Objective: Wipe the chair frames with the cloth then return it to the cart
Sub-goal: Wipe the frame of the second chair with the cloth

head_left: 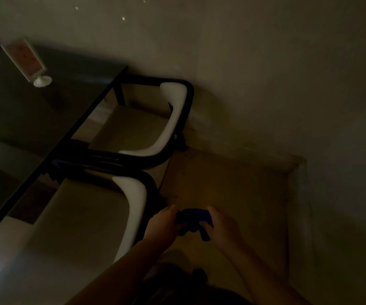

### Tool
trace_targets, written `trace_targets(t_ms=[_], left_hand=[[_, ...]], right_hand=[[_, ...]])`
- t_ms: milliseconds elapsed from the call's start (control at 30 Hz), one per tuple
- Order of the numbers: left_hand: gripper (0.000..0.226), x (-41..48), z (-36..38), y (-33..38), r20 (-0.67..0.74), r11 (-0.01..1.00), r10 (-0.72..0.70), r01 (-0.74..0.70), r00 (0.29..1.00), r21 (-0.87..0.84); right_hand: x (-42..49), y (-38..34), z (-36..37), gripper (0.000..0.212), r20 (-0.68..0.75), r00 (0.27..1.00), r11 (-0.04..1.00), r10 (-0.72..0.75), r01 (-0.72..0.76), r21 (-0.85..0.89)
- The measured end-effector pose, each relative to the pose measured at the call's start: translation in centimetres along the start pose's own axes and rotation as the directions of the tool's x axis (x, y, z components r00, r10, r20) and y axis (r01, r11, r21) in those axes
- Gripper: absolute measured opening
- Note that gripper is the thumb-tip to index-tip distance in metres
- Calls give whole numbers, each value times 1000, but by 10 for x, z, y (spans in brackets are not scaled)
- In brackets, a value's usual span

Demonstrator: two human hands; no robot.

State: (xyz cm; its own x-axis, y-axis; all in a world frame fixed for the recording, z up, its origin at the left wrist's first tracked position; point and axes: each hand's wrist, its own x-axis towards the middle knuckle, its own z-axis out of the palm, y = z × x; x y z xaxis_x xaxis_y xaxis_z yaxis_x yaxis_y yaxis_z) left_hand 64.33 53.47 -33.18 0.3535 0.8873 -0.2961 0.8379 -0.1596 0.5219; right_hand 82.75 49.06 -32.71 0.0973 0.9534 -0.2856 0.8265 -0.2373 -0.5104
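Observation:
The room is dim. A dark blue cloth (pixel 194 220) is bunched between my left hand (pixel 164 225) and my right hand (pixel 222 227), both gripping it above the floor. Just left of my hands stands the near chair (pixel 133 203), with a white backrest and a black frame (pixel 150 183). The far chair (pixel 175 115) of the same kind sits beyond it, its black frame (pixel 188 95) close to the wall. Both chairs are pushed under the table. No cart is in view.
A dark glass-topped table (pixel 34 119) with a black edge runs along the left. A small card stand (pixel 30 62) on a white base sits on it. Beige walls (pixel 265 73) close in behind and to the right; bare floor (pixel 232 183) lies ahead.

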Motion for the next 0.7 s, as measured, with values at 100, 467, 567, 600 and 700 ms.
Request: trace_targets(t_ms=[100, 467, 567, 600, 700], left_hand=[[24, 38, -21, 12, -27, 1000, 7, -7, 1000, -5], [21, 217, -89, -35, 44, 975, -54, 62, 998, -214], [21, 257, -107, -50, 68, 989, -69, 77, 995, -128], [22, 271, -112, -58, 68, 990, -88, 95, 994, -105], [23, 302, -114, -77, 123, 991, -130, 134, 984, -19]], right_hand=[[36, 0, -19, 42, -37, 999, 999, -1, 3, 39], [219, -34, -49, 34, 110, 994, 1000, -21, 19, 18], [265, -53, -44, 37, 160, 986, 997, 49, -56, 44], [285, -60, -40, 41, 195, 978, 995, 78, -88, 45], [329, -75, -26, 44, 315, 939, 989, 137, -146, 4]])
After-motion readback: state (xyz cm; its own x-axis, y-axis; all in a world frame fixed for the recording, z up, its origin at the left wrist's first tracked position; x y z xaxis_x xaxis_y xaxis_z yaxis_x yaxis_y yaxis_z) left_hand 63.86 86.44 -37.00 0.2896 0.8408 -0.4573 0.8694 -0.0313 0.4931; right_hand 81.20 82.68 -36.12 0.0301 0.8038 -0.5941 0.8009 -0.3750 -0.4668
